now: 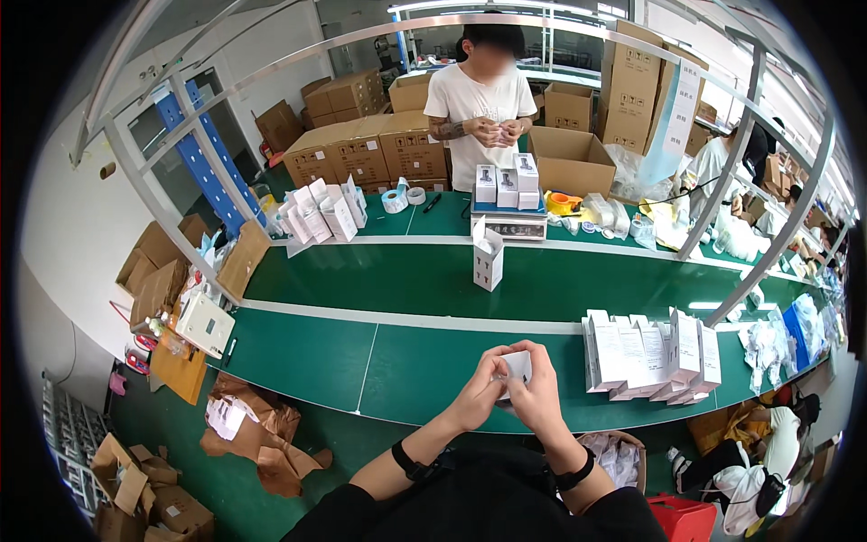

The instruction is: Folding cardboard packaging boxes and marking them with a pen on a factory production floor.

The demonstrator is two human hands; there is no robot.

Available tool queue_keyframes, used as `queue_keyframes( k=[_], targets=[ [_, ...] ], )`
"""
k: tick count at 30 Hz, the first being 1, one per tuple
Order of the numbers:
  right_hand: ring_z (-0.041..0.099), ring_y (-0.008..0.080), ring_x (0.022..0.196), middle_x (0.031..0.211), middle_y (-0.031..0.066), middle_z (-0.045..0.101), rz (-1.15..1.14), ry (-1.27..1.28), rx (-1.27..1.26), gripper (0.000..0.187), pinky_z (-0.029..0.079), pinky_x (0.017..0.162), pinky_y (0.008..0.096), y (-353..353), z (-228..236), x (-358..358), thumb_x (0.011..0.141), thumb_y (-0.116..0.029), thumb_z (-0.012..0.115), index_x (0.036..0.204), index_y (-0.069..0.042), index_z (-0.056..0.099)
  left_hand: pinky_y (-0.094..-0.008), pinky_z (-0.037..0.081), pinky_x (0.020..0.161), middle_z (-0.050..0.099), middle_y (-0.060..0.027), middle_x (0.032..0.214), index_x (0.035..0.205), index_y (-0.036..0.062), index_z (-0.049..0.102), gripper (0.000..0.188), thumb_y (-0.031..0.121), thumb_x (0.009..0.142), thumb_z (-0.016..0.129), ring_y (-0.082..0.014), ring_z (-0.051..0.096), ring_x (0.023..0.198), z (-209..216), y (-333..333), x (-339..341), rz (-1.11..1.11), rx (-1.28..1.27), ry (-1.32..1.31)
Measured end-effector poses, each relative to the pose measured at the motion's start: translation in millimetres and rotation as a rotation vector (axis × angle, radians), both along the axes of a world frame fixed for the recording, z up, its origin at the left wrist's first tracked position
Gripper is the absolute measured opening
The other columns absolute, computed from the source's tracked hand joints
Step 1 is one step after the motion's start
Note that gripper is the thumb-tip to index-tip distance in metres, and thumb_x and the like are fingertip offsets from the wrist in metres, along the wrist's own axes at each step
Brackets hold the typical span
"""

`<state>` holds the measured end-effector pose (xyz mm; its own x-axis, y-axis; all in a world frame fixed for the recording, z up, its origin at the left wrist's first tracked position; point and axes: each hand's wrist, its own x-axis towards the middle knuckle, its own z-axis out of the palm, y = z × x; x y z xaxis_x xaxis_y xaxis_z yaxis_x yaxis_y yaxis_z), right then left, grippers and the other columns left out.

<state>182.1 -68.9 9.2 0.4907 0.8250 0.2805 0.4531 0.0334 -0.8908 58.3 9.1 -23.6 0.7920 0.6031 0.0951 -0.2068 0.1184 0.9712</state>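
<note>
Close to my body, over the near edge of the green table, a small white box (517,364) sits between my two hands. The fingers of my left hand (479,396) wrap its left side. My right hand (540,394) grips it from the other side, and the thumbs of both hands meet near its top. Most of the box is hidden by my fingers. To my right stand several white printed boxes (639,354) in a packed row. Ahead, on the middle green strip, one white box (488,260) stands upright with its top flap raised.
Across the table, a person (481,99) holds something small behind a scale (508,226) bearing white boxes. More white boxes (316,215) stand at the far left beside tape rolls (395,200). Metal frame posts (739,172) rise at the right. A red stool (682,518) is below.
</note>
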Motion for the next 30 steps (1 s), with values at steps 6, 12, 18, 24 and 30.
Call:
queue_keyframes(
  k=[6,12,18,24,30],
  targets=[
    [0.064,0.0274,0.102,0.114,0.0162,0.064,0.088,0.284,0.159,0.047,0.051,0.091,0.0365,-6,-4,13,0.08,-0.01,0.071,0.124,0.001,0.057,-0.0403,0.036,0.117,0.034,-0.0161,0.159,0.129,0.0041,0.051,0.037,0.01,0.096,0.064,-0.0263,0.04,0.144,-9,-1,3,0.044,0.155,-0.205],
    [0.063,0.0371,0.11,0.125,0.019,0.061,0.036,-0.002,-0.078,0.06,0.053,0.092,0.0405,-35,30,24,0.074,-0.02,0.081,0.124,-0.001,0.055,-0.0443,0.04,0.116,0.043,-0.0169,0.157,0.15,0.0034,0.042,0.074,0.014,0.087,0.078,-0.0314,0.046,0.142,56,15,-22,-0.074,0.74,0.148],
    [0.063,0.0386,0.117,0.139,0.0212,0.053,-0.336,-0.56,-0.14,0.064,0.054,0.093,0.0449,-73,-28,99,0.072,-0.017,0.083,0.127,-0.005,0.054,-0.0467,0.049,0.106,0.063,-0.0142,0.136,0.137,-0.0012,0.059,0.052,0.012,0.089,0.077,-0.0352,0.062,0.122,123,-12,0,-0.513,0.789,-0.316],
    [0.053,0.0431,0.129,0.146,0.0207,0.049,-0.531,-0.705,-0.179,0.057,0.047,0.105,0.0509,-131,-90,201,0.077,-0.014,0.077,0.13,-0.008,0.057,-0.0416,0.057,0.084,0.071,-0.0127,0.109,0.113,0.0001,0.07,0.02,0.005,0.094,0.069,-0.0267,0.07,0.092,198,-60,15,-0.58,0.507,-0.936],
    [0.039,0.0414,0.143,0.148,0.0184,0.049,-0.757,-1.034,-0.389,0.05,0.03,0.118,0.0583,-151,-111,208,0.088,-0.015,0.073,0.135,-0.005,0.057,-0.0349,0.056,0.088,0.07,-0.0067,0.112,0.125,0.0085,0.066,0.024,0.017,0.104,0.058,-0.0252,0.07,0.094,219,-51,30,-0.509,0.686,-1.093]
  ],
)
